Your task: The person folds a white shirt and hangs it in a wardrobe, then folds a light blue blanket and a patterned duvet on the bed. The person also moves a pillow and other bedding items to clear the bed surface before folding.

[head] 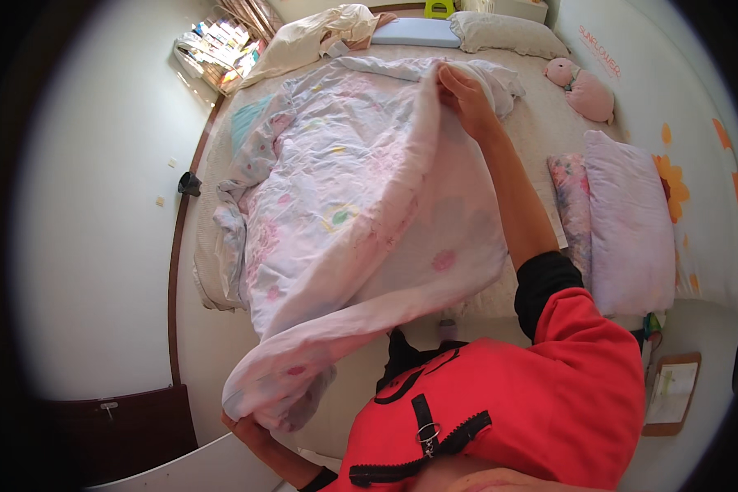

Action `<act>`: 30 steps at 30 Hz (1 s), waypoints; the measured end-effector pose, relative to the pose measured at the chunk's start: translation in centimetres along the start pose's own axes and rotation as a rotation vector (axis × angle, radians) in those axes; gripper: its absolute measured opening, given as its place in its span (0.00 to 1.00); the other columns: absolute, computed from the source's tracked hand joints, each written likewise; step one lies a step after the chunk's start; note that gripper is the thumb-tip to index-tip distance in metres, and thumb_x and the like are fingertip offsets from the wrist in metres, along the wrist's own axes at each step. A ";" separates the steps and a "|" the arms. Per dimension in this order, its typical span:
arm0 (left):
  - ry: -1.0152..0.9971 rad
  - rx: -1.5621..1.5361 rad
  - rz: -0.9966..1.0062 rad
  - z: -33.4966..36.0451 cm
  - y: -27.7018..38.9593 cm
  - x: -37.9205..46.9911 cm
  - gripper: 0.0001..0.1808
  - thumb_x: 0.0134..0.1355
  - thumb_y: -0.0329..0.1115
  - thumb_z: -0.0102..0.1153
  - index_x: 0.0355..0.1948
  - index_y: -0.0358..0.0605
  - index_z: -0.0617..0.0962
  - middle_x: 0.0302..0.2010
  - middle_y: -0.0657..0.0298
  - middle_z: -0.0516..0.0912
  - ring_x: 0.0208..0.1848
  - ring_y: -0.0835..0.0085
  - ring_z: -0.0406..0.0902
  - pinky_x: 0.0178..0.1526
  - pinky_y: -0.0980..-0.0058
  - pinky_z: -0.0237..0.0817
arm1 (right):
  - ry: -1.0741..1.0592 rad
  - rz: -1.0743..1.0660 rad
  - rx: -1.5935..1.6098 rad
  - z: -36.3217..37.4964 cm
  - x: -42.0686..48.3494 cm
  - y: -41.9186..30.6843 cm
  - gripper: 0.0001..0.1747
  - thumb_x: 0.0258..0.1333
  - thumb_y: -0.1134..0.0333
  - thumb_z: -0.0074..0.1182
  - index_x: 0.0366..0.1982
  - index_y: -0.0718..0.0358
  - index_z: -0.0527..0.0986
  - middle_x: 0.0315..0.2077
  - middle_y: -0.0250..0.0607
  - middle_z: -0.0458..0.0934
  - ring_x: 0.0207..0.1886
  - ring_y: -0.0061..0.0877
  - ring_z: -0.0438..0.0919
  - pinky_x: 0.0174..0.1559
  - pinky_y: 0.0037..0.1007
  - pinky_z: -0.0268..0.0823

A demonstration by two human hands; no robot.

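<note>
A pale floral quilt in pink, white and light blue spreads over the bed and hangs off its near edge. My right hand grips its edge far out over the bed, the arm stretched forward. Low at the left, my left hand holds another part of the quilt; the bunched cloth hides most of those fingers. Between both hands the cloth is lifted and folds over in a long roll, with its underside showing. A cream bedsheet covers the mattress below.
Pillows and a light blue pad lie at the bed's head. On the right are a pink plush toy, a floral cushion and a lilac pillow by the wall. A clipboard sits lower right, a dark door lower left.
</note>
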State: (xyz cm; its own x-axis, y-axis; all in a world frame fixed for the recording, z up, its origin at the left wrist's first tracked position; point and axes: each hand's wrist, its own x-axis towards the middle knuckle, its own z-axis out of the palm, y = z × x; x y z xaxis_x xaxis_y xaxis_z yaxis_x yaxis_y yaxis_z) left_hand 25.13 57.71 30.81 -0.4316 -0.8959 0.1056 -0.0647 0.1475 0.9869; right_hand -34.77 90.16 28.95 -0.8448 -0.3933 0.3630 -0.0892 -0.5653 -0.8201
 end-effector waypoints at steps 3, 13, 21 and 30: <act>0.162 -0.289 0.009 -2.4 -1.1 -2.0 0.21 0.66 0.39 0.49 0.53 0.33 0.72 0.51 0.52 0.76 0.50 0.64 0.76 0.50 0.63 0.72 | 0.036 -0.026 -0.116 -0.2 0.5 2.8 0.23 0.66 0.58 0.50 0.54 0.67 0.73 0.41 0.39 0.80 0.41 0.22 0.79 0.47 0.23 0.70; 0.451 0.128 0.456 -10.2 0.6 -1.3 0.21 0.59 0.41 0.55 0.48 0.35 0.75 0.46 0.51 0.78 0.45 0.59 0.78 0.48 0.60 0.72 | 1.332 1.390 -0.854 -13.8 -34.9 23.9 0.37 0.56 0.42 0.52 0.57 0.63 0.68 0.54 0.51 0.71 0.57 0.42 0.71 0.55 0.48 0.66; 0.615 -0.093 0.425 -11.3 7.0 6.3 0.25 0.64 0.46 0.46 0.53 0.35 0.73 0.50 0.50 0.76 0.48 0.56 0.78 0.50 0.58 0.73 | 0.973 0.592 0.813 -8.3 -32.7 32.4 0.46 0.55 0.33 0.48 0.63 0.62 0.62 0.59 0.49 0.69 0.61 0.45 0.67 0.63 0.50 0.57; -0.303 -0.063 -0.043 3.0 -1.4 8.8 0.16 0.52 0.26 0.61 0.43 0.33 0.80 0.38 0.63 0.82 0.41 0.74 0.77 0.45 0.73 0.69 | 0.572 -0.545 -0.614 -29.2 0.4 -15.0 0.14 0.62 0.69 0.51 0.47 0.67 0.75 0.39 0.41 0.79 0.41 0.27 0.77 0.49 0.29 0.71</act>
State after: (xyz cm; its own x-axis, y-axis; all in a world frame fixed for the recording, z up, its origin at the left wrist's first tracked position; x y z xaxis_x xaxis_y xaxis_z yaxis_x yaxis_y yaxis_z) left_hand 18.72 50.90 30.00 -0.6785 -0.7339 0.0318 -0.0367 0.0772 0.9963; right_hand -49.18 119.65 28.43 -0.7197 0.3073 0.6226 -0.6610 -0.0289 -0.7498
